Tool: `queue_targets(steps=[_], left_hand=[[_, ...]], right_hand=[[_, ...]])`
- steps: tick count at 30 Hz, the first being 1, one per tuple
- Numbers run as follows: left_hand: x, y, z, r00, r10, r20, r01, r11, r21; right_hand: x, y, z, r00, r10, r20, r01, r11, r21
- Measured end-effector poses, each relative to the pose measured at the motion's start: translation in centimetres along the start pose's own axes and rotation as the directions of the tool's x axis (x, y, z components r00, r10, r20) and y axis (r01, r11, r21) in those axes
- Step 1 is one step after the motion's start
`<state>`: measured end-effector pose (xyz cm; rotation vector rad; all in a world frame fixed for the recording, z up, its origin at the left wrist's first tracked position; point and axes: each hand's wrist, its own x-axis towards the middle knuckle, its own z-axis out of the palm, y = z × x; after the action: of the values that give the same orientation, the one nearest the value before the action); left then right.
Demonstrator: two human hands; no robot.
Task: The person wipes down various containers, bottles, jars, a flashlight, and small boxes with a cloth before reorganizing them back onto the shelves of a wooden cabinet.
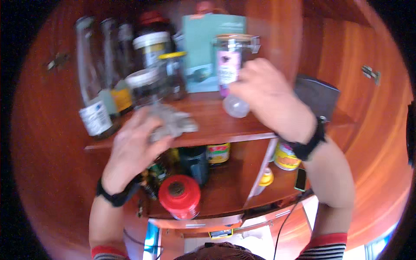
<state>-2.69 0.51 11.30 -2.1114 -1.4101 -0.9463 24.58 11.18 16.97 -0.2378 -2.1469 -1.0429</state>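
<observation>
My left hand (135,139), with a black band at the wrist, grips a crumpled grey-white cloth (174,123) on the upper wooden shelf (208,113). My right hand (263,84) holds a clip-top glass jar (227,61) with a pinkish label and wooden-looking lid at the shelf's right part. Beneath the right fingers is a round translucent piece (236,106); whether it belongs to the jar cannot be told. A teal box or booklet (201,48) stands behind the jar. Motion blurs the picture.
Glass bottles (89,65) and a white-lidded jar (144,84) crowd the shelf's left side. Below are a red canister (179,195), a yellow-labelled can (218,153), a phone (300,179) and a yellow-capped container (266,177). A dark box (315,97) stands at right.
</observation>
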Motion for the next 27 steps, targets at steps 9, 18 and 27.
queue_targets(steps=[9, 18, 27], left_hand=[[0.1, -3.8, 0.6, 0.967, -0.216, -0.136, 0.231, 0.967, 0.104], [0.0, -4.6, 0.1, 0.963, -0.266, 0.035, 0.261, 0.959, 0.107], [-1.6, -2.1, 0.5, 0.98, -0.122, -0.157, 0.11, 0.991, -0.079]], right_hand=[[3.2, -0.6, 4.5, 0.563, 0.391, 0.728, -0.018, 0.886, -0.463], [1.2, -0.8, 0.5, 0.864, 0.205, 0.46, -0.105, 0.967, -0.233], [-7.2, 1.9, -8.9, 0.844, 0.526, 0.105, -0.456, 0.806, -0.378]])
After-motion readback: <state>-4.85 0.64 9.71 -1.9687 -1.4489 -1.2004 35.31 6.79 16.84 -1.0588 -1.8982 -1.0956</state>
